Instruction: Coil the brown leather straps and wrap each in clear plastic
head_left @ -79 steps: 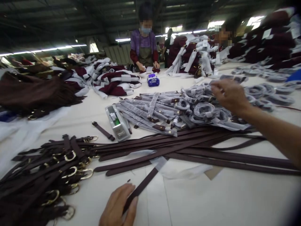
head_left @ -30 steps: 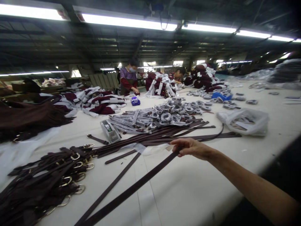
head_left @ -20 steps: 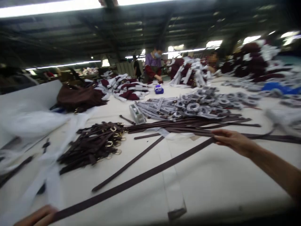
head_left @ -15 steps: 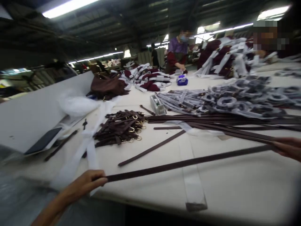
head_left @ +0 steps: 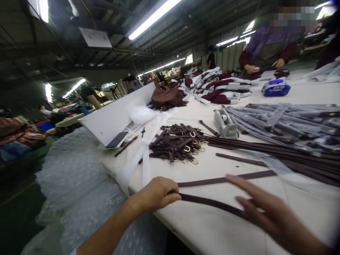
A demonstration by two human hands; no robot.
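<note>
My left hand (head_left: 160, 193) pinches one end of a dark brown strap (head_left: 209, 201) above the table's front edge. From there the strap sags rightward and passes out of sight behind my right hand (head_left: 268, 212). That hand is somewhat blurred, its fingers stretched and apart, the index finger pointing left; no firm grip on the strap shows. Just beyond lies another brown strap (head_left: 202, 182) on the table. A pile of short brown straps with gold buckles (head_left: 177, 143) sits past my left hand. Long brown straps (head_left: 265, 147) lie bundled at the right.
A tape dispenser (head_left: 225, 124) stands behind the straps, beside plastic-wrapped straps (head_left: 281, 118). Farther back are a blue package (head_left: 276, 88), wrapped maroon pieces (head_left: 225, 86) and a brown bag (head_left: 168, 95). A co-worker (head_left: 268, 53) handles things across the table. Bubble wrap (head_left: 77, 180) hangs at the left.
My view has swung left. My right hand has come in along the strap towards my left hand, its fingers now spread. The strap, stretched nearly straight before, now sags.
</note>
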